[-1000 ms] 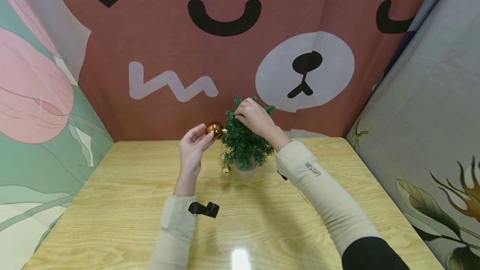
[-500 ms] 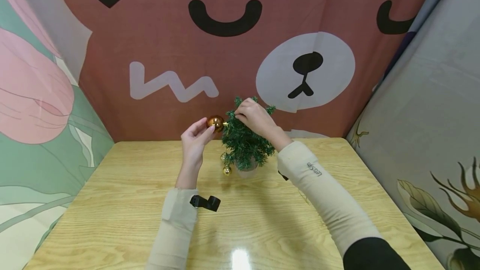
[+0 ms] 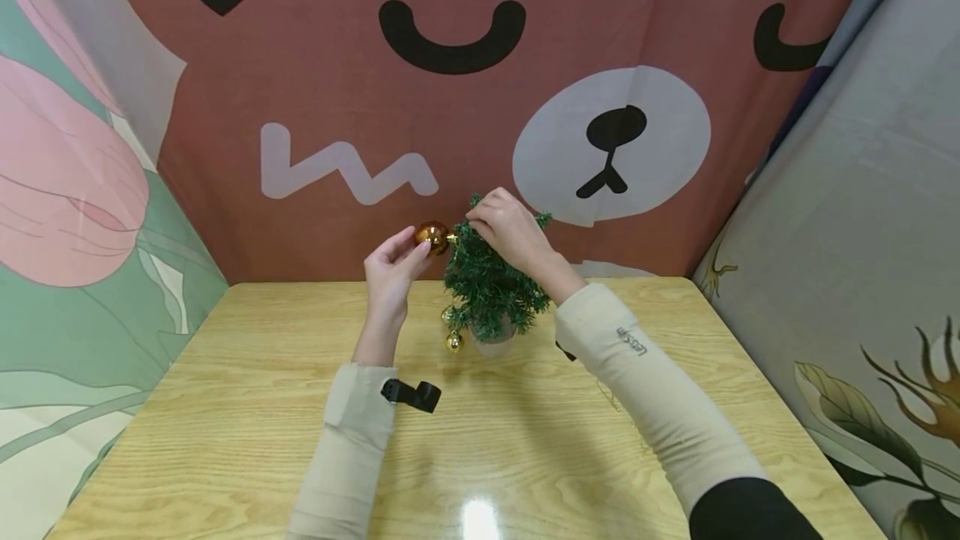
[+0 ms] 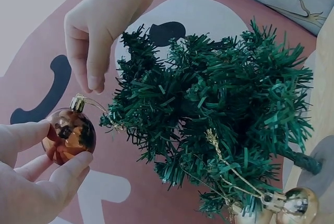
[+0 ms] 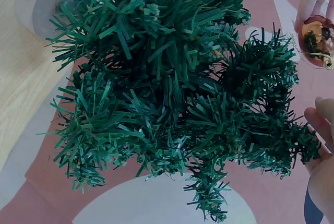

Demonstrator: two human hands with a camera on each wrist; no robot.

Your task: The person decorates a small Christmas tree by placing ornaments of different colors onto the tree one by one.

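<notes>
Head view: the left hand [image 3: 390,273] is raised off the pale wooden table [image 3: 225,407] and pinches a shiny copper-coloured bauble [image 3: 432,236] between thumb and fingertips, just left of a small green artificial fir tree [image 3: 487,290]. The right hand [image 3: 510,227] rests on the treetop, fingers curled into the upper branches. Two small gold balls [image 3: 453,340] hang low on the tree, below both hands.

Left wrist view: the bauble [image 4: 69,135] sits in the left fingertips [image 4: 73,164], its gold thread running towards a branch tip, with the right fingers [image 4: 96,57] hanging just above its cap.

Right wrist view: tree branches [image 5: 172,93] fill the frame; the bauble [image 5: 315,41] shows beyond them, and whether the right fingers pinch the thread cannot be told.
</notes>
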